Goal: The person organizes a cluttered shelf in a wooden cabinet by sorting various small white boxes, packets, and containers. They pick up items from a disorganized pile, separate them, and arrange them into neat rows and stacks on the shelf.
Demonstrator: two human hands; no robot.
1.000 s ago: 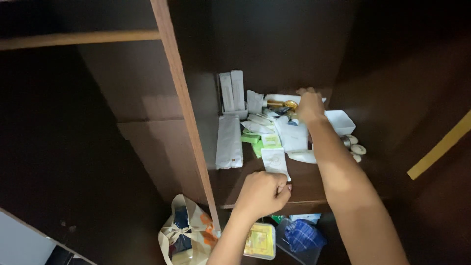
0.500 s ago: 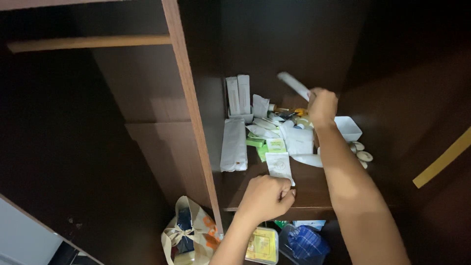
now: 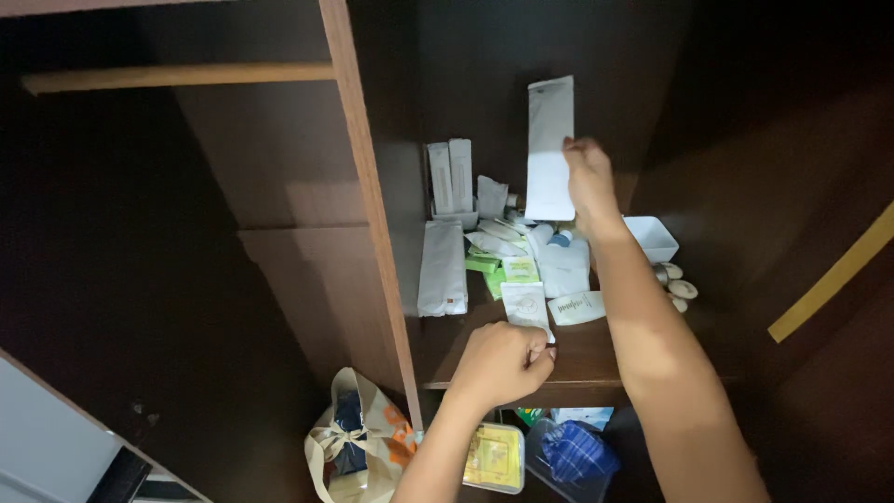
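My right hand (image 3: 589, 177) holds a long flat white packet (image 3: 549, 149) upright above a dark wooden shelf (image 3: 596, 359). Below it lies a pile of small white sachets, green packets and folded white pouches (image 3: 521, 261). My left hand (image 3: 503, 361) is closed at the shelf's front edge, its fingers pinching the near corner of a small white sachet (image 3: 526, 305). Two slim white boxes (image 3: 450, 175) stand upright at the back of the shelf. A long white pouch (image 3: 442, 267) lies flat on the left.
A white rectangular dish (image 3: 652, 237) and a few small round caps (image 3: 678, 282) sit on the shelf's right. A vertical wooden divider (image 3: 372, 233) bounds the shelf on the left. Below are a tied fabric bag (image 3: 358, 447), a yellow packet (image 3: 494, 456) and a container with blue cloth (image 3: 573, 455).
My right hand has lifted the long white packet off the pile and raised it upright. My left hand has stayed at the shelf's front edge.
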